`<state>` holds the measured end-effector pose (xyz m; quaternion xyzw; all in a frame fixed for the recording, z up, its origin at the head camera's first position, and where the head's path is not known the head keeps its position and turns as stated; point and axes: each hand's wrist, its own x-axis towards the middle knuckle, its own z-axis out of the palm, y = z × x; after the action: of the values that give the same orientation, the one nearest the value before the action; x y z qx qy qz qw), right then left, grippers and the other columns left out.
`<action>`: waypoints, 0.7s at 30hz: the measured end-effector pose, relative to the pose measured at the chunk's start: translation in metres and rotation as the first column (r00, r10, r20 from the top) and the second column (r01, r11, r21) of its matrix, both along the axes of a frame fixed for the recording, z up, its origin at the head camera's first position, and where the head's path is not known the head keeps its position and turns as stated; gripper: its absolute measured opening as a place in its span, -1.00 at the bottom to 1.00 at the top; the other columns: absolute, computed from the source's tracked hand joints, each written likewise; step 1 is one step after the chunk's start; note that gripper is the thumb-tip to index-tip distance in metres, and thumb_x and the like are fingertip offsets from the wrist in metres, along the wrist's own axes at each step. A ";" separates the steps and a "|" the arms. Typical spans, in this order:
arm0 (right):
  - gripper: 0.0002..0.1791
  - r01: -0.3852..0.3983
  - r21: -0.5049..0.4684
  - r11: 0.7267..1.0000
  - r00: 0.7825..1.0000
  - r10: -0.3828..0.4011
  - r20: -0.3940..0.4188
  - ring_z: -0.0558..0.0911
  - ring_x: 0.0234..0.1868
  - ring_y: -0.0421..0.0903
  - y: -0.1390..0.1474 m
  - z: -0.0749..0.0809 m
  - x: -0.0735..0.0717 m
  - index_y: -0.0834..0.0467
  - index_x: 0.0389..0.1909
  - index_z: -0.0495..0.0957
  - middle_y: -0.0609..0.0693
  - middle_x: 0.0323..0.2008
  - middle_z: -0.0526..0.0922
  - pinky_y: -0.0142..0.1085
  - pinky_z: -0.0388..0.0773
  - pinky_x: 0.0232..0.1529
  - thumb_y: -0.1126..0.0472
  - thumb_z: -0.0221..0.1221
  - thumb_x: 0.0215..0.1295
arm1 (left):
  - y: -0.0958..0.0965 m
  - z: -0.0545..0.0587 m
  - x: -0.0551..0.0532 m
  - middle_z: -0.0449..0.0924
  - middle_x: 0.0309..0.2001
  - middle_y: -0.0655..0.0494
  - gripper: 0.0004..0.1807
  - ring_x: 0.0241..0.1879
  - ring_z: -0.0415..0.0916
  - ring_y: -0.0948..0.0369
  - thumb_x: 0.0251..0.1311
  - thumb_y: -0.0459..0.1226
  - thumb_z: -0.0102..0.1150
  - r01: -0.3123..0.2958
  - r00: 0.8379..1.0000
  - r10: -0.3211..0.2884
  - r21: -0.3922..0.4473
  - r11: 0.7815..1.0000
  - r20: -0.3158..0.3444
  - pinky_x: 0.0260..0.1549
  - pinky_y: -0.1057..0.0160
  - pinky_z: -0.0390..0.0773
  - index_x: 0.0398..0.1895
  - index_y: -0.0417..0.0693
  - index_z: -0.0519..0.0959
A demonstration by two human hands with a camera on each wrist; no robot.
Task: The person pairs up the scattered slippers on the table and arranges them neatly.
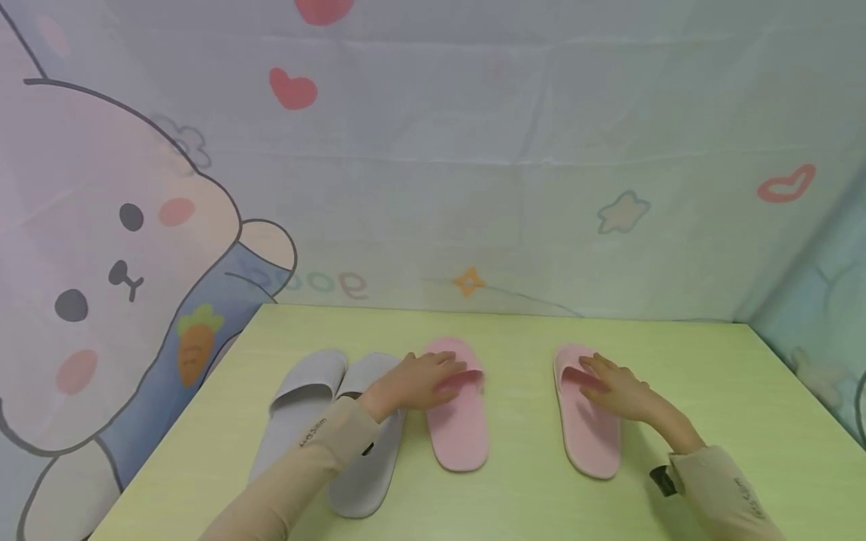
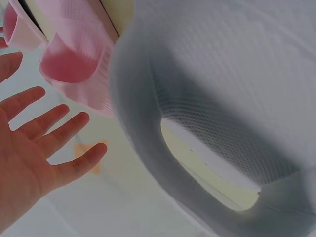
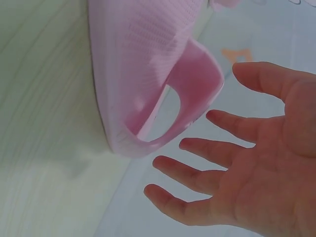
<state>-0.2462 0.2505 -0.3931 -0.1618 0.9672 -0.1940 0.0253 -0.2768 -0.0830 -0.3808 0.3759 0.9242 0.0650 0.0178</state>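
Two pink slippers lie apart on the table, toes toward the back wall. Over the strap of the left pink slipper [image 1: 462, 443] hovers my left hand [image 1: 414, 381], palm down. In the left wrist view its fingers [image 2: 52, 121] are spread, with a gap to the pink slipper [image 2: 98, 94]. My right hand [image 1: 624, 392] is above the right pink slipper [image 1: 590, 443], fingers by the strap opening. The right wrist view shows those fingers [image 3: 232, 126] spread beside the pink slipper [image 3: 143, 54], nothing in them.
A pair of grey slippers, the left one [image 1: 313, 373] and the right one [image 1: 361, 488], stands side by side left of the pink ones, partly under my left forearm. The pale yellow-green table [image 1: 521, 496] ends at a printed cloth backdrop [image 1: 433, 188].
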 end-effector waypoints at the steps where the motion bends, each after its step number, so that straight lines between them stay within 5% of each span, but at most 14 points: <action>1: -0.39 -0.003 -0.004 1.000 1.000 0.003 0.000 0.23 0.07 0.56 0.001 0.001 0.001 0.34 0.21 0.18 0.51 0.20 0.11 0.48 0.15 -0.25 0.07 0.01 0.24 | 0.001 0.000 0.000 0.32 0.21 -0.07 -0.54 0.16 0.34 -0.01 0.24 -0.11 -0.07 0.007 1.000 -0.007 0.008 1.000 -0.001 -0.03 -0.24 0.31 0.20 0.03 0.32; 13: -0.42 -0.054 -0.062 0.997 0.998 0.052 -0.035 0.26 0.11 0.48 0.004 -0.003 0.003 0.38 0.19 0.19 0.49 0.17 0.21 0.39 0.22 -0.13 0.14 0.02 0.24 | 0.011 -0.002 0.001 0.32 0.22 -0.03 -0.59 0.21 0.29 0.03 0.25 -0.13 -0.11 0.012 1.000 -0.012 0.013 1.000 0.001 -0.03 -0.32 0.25 0.18 0.11 0.36; 21: -0.43 -0.023 -0.013 1.000 0.999 0.022 -0.042 0.28 0.02 0.55 -0.001 -0.008 0.005 0.31 0.20 0.21 0.47 0.18 0.20 0.46 0.18 -0.26 0.13 0.03 0.22 | 0.009 -0.005 0.005 0.33 0.23 0.01 -0.59 0.21 0.29 0.06 0.24 -0.12 -0.11 0.015 1.000 -0.015 -0.001 1.000 0.003 -0.01 -0.30 0.25 0.17 0.18 0.36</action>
<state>-0.2413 0.2493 -0.4007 -0.1770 0.9644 -0.1966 0.0060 -0.2723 -0.0741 -0.3856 0.3829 0.9213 0.0650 0.0200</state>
